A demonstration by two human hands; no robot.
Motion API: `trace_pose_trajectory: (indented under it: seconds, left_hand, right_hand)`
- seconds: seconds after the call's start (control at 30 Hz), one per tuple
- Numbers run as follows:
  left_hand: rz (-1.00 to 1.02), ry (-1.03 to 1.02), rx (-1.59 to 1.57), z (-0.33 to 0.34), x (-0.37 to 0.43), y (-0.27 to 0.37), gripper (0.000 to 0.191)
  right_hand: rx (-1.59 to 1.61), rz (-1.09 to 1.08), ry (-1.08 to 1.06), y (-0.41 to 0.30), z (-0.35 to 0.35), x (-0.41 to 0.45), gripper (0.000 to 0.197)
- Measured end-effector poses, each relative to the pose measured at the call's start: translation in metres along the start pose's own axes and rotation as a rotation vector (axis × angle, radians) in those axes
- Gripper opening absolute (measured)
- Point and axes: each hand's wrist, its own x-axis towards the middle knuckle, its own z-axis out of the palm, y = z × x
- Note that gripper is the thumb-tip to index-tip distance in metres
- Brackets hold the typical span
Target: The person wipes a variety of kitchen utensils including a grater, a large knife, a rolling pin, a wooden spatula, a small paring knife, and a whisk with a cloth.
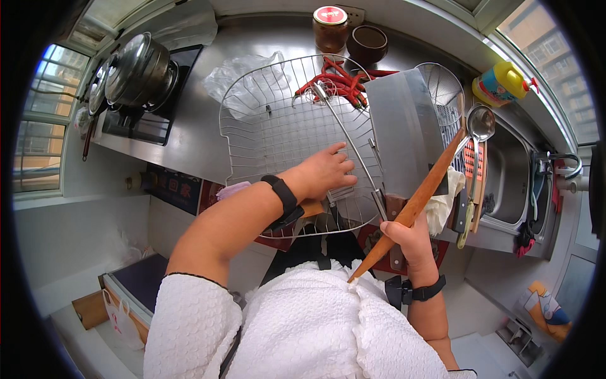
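Note:
My left hand [326,171], fingers apart, hovers over a wire dish basket [272,156]; what lies under its palm is partly hidden. Just below it, a flat metal utensil with a black handle [334,211] and a tan piece [312,207] show in the basket. Gathered in my right hand [411,239] are a tapered wooden rolling pin [421,194], a metal whisk [349,135] and a broad-bladed cleaver [400,128] with a brown riveted handle. The whisk's wire head reaches over red chilli peppers [343,80] at the basket's far side.
A steel pot [137,71] stands on the hob at left. Clear plastic bags [246,80] lie behind the basket. A red-lidded jar [330,31] and brown pot [367,45] stand at the back. Right are a strainer [440,87], ladle [480,123], yellow jug [499,84] and sink [506,175].

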Motion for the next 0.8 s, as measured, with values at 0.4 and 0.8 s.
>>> trace_pose_trajectory:
  seconds: [0.4, 0.8]
  left_hand:
    - [-0.219, -0.231, -0.337, -0.021, 0.004, -0.023, 0.008]
    - [-0.031, 0.492, -0.063, -0.040, -0.063, -0.021, 0.006]
  right_hand:
    - [0.024, -0.016, 0.032, 0.004, 0.003, -0.004, 0.032]
    - [0.101, -0.002, -0.005, 0.008, 0.000, -0.003, 0.038]
